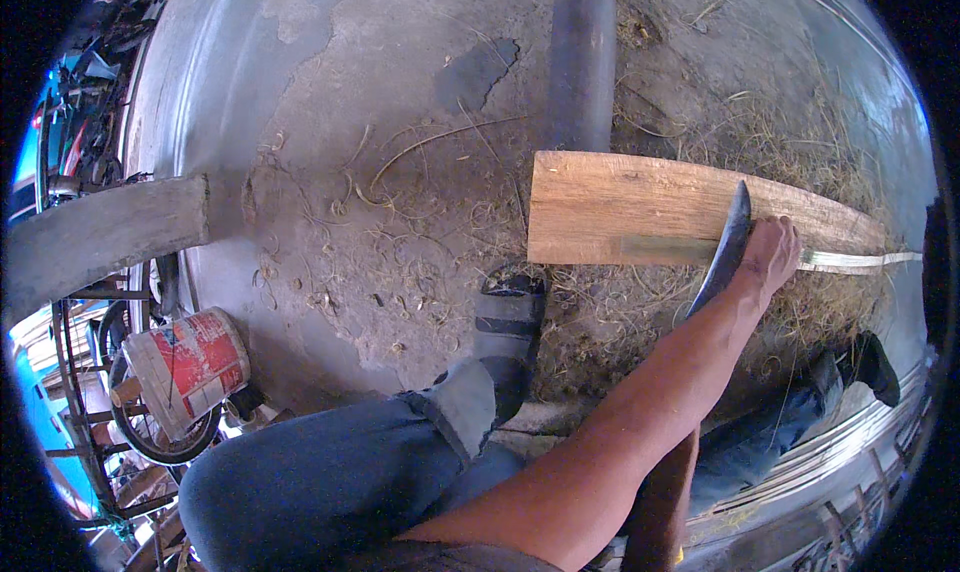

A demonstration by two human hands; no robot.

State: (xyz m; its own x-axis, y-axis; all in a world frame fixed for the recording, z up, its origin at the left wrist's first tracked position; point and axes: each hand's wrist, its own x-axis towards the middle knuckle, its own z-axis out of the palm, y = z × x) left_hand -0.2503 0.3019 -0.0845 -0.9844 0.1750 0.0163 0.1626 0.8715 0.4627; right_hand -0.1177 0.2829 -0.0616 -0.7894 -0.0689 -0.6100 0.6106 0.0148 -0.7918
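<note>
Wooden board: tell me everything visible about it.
The wooden board is a light-brown plank with visible grain, square at its left end and narrowing to the right. A dark pipe runs up to its upper edge; contact is unclear. A thin strip lies along its lower edge; a dark curved blade crosses over both, and the left hand hides part of the board.

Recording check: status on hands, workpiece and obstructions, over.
Left hand on thin strip, right hand out of sight. Strip lies over wooden board, blade angled across it. Left forearm hides the blade's lower end.
</note>
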